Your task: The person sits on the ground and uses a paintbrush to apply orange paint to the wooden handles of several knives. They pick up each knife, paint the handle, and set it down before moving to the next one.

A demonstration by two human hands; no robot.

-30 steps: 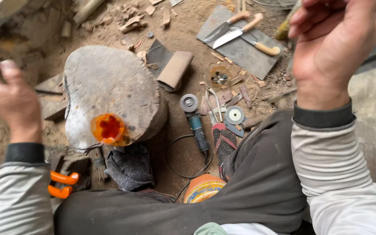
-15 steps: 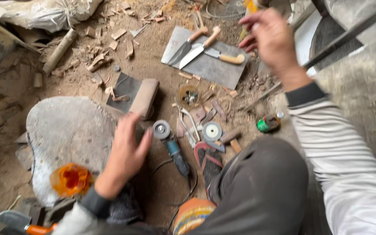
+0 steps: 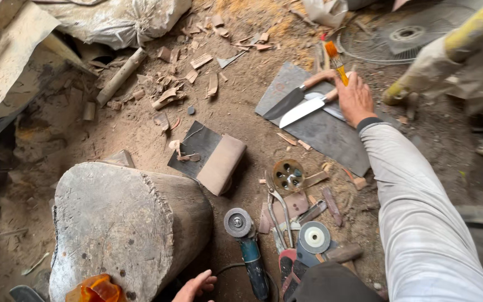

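Right hand (image 3: 355, 99) is stretched out over the far edge of the grey sheet (image 3: 325, 137), fingers curled round the brush (image 3: 335, 57); bristles orange, pointing away; palm also lies on or just above the handle end of the near knife (image 3: 304, 111), contact unclear; second knife (image 3: 292, 98) just beyond it, wooden handle toward the hand.

Left hand (image 3: 195, 285) is low at the frame's bottom edge, fingers loosely spread, nothing in it; it sits beside the base of the stump (image 3: 124, 223) and near the grinder (image 3: 247, 246).

Handling, my read: brush is light and stiff in the handle, soft at the tip, grip mid-handle is fine; knives are rigid steel, blades bare, so take them by the wood handles only; handles lie at the sheet's far right corner, blades point left.

Room: sheet is bare toward its near edge; left of it open dirt with wood chips; near side crowded with pliers (image 3: 278, 210), discs (image 3: 314, 237) and scraps; fan guard (image 3: 403, 36) beyond the sheet's far edge; grinder cord trails by the left hand, snag risk.
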